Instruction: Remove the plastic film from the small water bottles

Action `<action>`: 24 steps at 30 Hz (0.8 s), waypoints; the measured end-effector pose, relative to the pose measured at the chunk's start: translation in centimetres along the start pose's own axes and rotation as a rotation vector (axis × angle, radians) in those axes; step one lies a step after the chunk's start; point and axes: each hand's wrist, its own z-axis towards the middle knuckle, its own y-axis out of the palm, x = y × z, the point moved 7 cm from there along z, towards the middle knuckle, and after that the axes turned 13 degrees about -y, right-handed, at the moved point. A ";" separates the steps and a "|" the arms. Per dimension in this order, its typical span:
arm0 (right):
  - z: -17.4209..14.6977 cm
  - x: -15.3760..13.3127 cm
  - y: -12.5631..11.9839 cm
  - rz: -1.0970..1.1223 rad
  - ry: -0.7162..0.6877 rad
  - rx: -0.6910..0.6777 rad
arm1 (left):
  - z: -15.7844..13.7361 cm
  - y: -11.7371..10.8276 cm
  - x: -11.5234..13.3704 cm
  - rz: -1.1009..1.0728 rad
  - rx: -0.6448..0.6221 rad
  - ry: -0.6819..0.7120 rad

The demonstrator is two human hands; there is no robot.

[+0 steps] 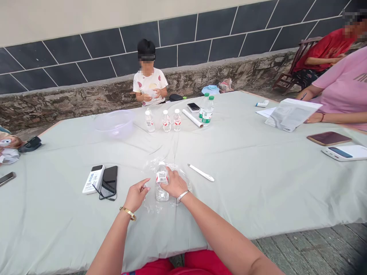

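A small clear plastic bottle [162, 191] with a white cap and a red-and-white label stands upright on the table in front of me. My right hand [176, 185] grips it from the right, the thumb across its front and the fingers at its far side. To the left of the bottle, apart from it, my left hand [137, 194] is half curled, with thumb and forefinger separated. A thin clear plastic sheet [151, 208] lies crumpled under and around the bottle. Some of that clear film shows close to my left fingers; whether they touch it I cannot tell.
A white pen-like cutter [201, 172] lies right of the bottle, a power bank [93, 179] and black phone [109, 181] left. Beyond stand several bottles [166, 121], a clear basin [114, 124] and a white roll [192, 118]. People sit opposite and at right, one holding papers [294, 113].
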 end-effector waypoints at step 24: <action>1.1 5.7 -2.7 0.089 0.141 -0.031 | -2.4 -2.0 4.3 0.421 -0.310 0.010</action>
